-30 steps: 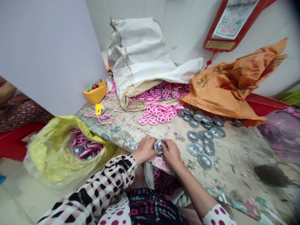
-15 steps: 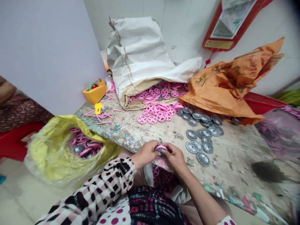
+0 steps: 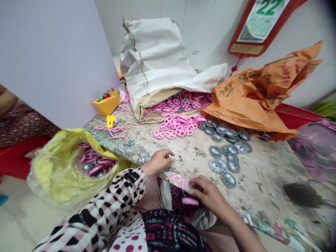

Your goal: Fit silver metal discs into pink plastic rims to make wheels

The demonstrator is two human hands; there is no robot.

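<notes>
My left hand [image 3: 160, 160] hovers over the table's front edge, fingers curled loosely apart with nothing in them. Nearer my body, my right hand [image 3: 206, 192] is at the edge with its fingers parted. Just below its fingertips is a pink toy wheel [image 3: 190, 202], seen edge-on above my lap; whether it still touches the fingers is hard to tell. Under it, more pink wheels [image 3: 176, 194] lie in my lap, partly hidden. On the table are a heap of pink spoked wheels [image 3: 181, 130] and several grey hubcap discs [image 3: 215, 166].
A white sack [image 3: 157, 52] spills pink wheels at the back, beside an orange bag [image 3: 252, 94]. At left, a yellow bag [image 3: 60, 154] holds assembled wheels. Pink pins [image 3: 115, 137] and a yellow tape dispenser [image 3: 107, 105] lie back left. A person's sleeve [image 3: 23, 122] shows far left.
My hands have come apart from the wheel they both held. The left moved slightly left; the right moved down toward my lap, with the pink wheel now below its fingers.
</notes>
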